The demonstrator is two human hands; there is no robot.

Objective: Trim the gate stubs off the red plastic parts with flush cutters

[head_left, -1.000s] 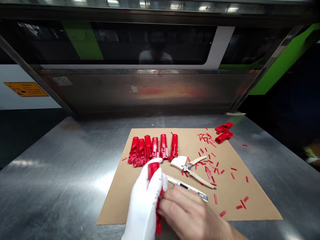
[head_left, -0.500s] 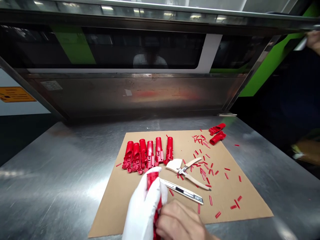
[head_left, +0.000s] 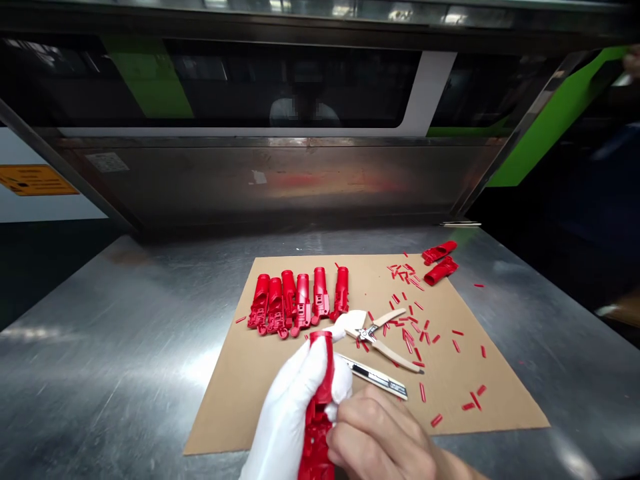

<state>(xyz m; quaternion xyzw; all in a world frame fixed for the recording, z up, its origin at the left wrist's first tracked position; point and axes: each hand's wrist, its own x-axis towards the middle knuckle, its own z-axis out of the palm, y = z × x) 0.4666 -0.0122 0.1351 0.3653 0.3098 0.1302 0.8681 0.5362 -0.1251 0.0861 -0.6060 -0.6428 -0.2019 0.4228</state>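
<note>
My left hand [head_left: 293, 407], in a white glove, grips a long red plastic part [head_left: 319, 407] held upright near the front of the cardboard sheet [head_left: 235, 407]. My bare right hand [head_left: 383, 437] presses its fingers against the lower side of that same part. A row of several matching red parts [head_left: 300, 301] lies just beyond my hands. A utility knife [head_left: 377, 378] lies flat on the cardboard beside my right hand, and cream-handled cutting pliers [head_left: 383, 337] lie behind it.
Small red offcuts [head_left: 423, 330] are scattered over the cardboard's right half. Two more red parts [head_left: 440, 261] sit at its far right corner. The cardboard rests on a steel table [head_left: 120, 347]; a dark machine housing [head_left: 280, 180] rises behind it. Another person's hand [head_left: 631, 63] shows top right.
The red part has been turned and raised slightly in my hands, showing more of its side. My right hand stays against it. The view shifted a little.
</note>
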